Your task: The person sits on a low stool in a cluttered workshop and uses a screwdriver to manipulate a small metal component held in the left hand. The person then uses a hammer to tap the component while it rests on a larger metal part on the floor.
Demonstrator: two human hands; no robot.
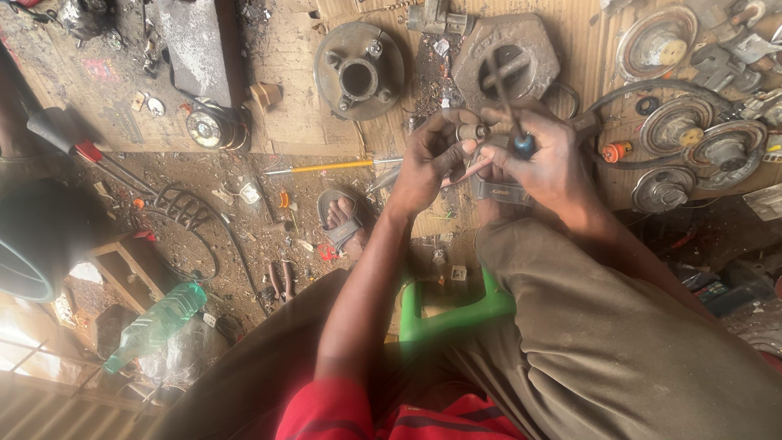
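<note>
Head view, workshop floor, items listed from left to right. Far left of the left hand: a green plastic bottle lying on the dirt. Nearer, still left of that hand: a coiled black cable; a yellow-handled tool lying flat, its tip pointing toward the hand; a sandalled foot just below and left of the wrist. Above the left hand: a round metal hub on the cardboard sheet.

Left hand: clenched, fingers pinching a small grey metal part held between the two hands. Right hand: closed round a screwdriver with a dark blue handle, shaft pointing up and away; its fingertips met the same small part. Just beneath both hands: a grey metal block, partly hidden. Above the right hand: a hexagonal metal housing. Below, between the knees: a green plastic stool. Right of the right hand: an orange cap, then several round pulley discs crowded close together.
</note>
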